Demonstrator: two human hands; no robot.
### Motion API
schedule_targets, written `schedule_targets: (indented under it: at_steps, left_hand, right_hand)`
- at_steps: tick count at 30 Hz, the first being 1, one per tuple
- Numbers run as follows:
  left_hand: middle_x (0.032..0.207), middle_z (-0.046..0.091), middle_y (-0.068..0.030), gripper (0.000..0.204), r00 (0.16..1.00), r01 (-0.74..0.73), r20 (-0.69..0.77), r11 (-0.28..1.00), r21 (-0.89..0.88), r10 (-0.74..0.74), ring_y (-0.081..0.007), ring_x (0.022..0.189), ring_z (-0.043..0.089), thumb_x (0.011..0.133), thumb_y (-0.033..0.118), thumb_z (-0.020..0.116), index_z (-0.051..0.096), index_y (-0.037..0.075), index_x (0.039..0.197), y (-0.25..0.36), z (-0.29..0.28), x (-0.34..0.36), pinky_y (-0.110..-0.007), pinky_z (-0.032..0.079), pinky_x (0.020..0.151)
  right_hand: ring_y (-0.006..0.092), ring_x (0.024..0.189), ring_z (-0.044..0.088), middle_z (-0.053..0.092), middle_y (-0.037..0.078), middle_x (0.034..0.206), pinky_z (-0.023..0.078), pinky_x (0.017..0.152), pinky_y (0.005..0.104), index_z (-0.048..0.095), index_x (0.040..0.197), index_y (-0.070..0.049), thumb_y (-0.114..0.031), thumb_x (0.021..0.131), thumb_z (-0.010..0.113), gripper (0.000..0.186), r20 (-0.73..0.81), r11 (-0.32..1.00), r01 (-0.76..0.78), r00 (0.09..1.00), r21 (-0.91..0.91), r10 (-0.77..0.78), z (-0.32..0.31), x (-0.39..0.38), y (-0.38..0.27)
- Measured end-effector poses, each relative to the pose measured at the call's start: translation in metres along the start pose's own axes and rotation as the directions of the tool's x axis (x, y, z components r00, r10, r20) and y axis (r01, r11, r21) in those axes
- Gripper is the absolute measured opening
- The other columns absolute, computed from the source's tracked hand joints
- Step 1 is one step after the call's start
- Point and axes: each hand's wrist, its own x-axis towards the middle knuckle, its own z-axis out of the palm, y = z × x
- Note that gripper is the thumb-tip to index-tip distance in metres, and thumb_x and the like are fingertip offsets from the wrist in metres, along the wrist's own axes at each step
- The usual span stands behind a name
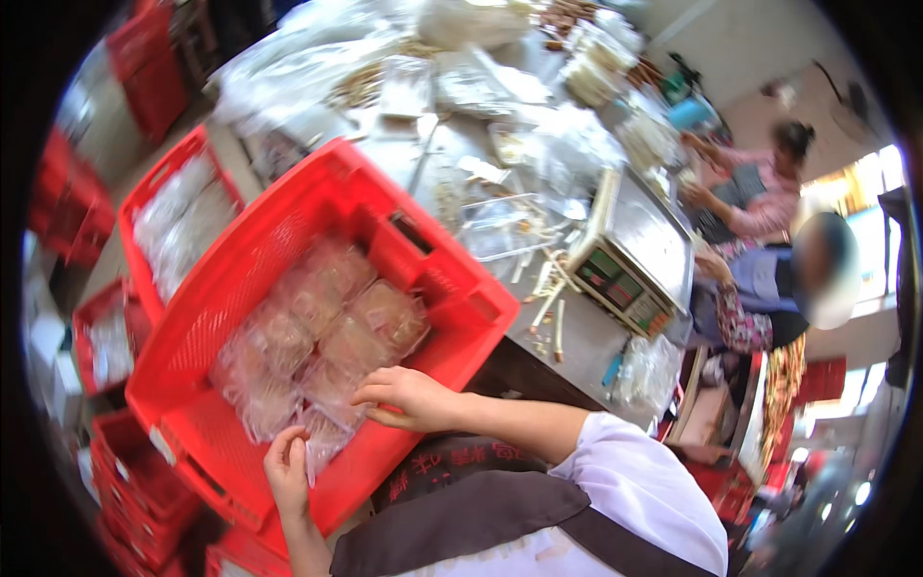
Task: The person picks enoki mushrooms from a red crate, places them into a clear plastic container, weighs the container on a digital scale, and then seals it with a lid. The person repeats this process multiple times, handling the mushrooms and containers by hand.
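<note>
From my remote station I find the left hand (286,466), lower left of centre, with fingers bent and half closed; whether they pinch film, I cannot tell. The right hand (409,397), just left of centre, has fingers loosely bent and parted, with nothing visible in their grasp. The bag (330,435) lies between both sets of fingertips, just beside them; contact is unconfirmed. I judge the step in hand to be settling this bag; the next move calls for pressing it flat against its neighbours, then withdrawing both hands. Beyond it, the other bags (351,346) fill the crate (461,351), left of centre. The scale (620,288) stands at right of centre.
</note>
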Motion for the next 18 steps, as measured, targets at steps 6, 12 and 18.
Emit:
schedule_targets:
  at_steps: [6, 12, 18]
  left_hand:
    - [0.098, 0.063, -0.0055, 0.019, 0.877, -0.168, 0.465, 0.984, 0.056, 0.123, -0.0119, 0.093, 0.057, 0.090, 0.004, 0.051, 0.060, -0.004, 0.105, 0.056, 0.107, 0.058, -0.025, 0.043, 0.087]
    - [0.098, 0.064, -0.0079, 0.019, 0.617, -0.251, 0.774, 0.968, 0.026, 0.140, -0.0131, 0.094, 0.059, 0.090, 0.002, 0.050, 0.061, -0.005, 0.104, 0.066, 0.245, 0.034, -0.025, 0.045, 0.086]
    - [0.109, 0.063, -0.0123, 0.025, 0.155, -0.075, 0.962, 0.969, 0.236, -0.222, -0.0177, 0.101, 0.059, 0.091, 0.009, 0.053, 0.058, -0.003, 0.113, 0.015, 0.420, -0.021, -0.028, 0.047, 0.087]
  right_hand:
    - [0.0279, 0.091, 0.061, 0.062, 0.013, 0.097, 0.049, 0.079, 0.0353, 0.060, 0.102, -0.002, -0.008, 0.086, 0.057, 0.018, -0.387, 0.954, -0.279, 0.872, 0.111, 0.300, -0.054, -0.125, -0.006]
    - [0.0286, 0.084, 0.062, 0.064, 0.012, 0.092, 0.049, 0.076, 0.0352, 0.063, 0.096, -0.005, -0.009, 0.080, 0.062, 0.017, -0.839, 0.786, -0.603, 0.350, 0.138, 0.416, -0.098, -0.287, -0.020]
    - [0.0301, 0.109, 0.054, 0.060, 0.018, 0.109, 0.039, 0.096, 0.0379, 0.057, 0.112, 0.003, -0.014, 0.080, 0.064, 0.037, -0.896, 0.313, -0.854, -0.444, 0.416, -0.018, -0.136, -0.527, 0.036]
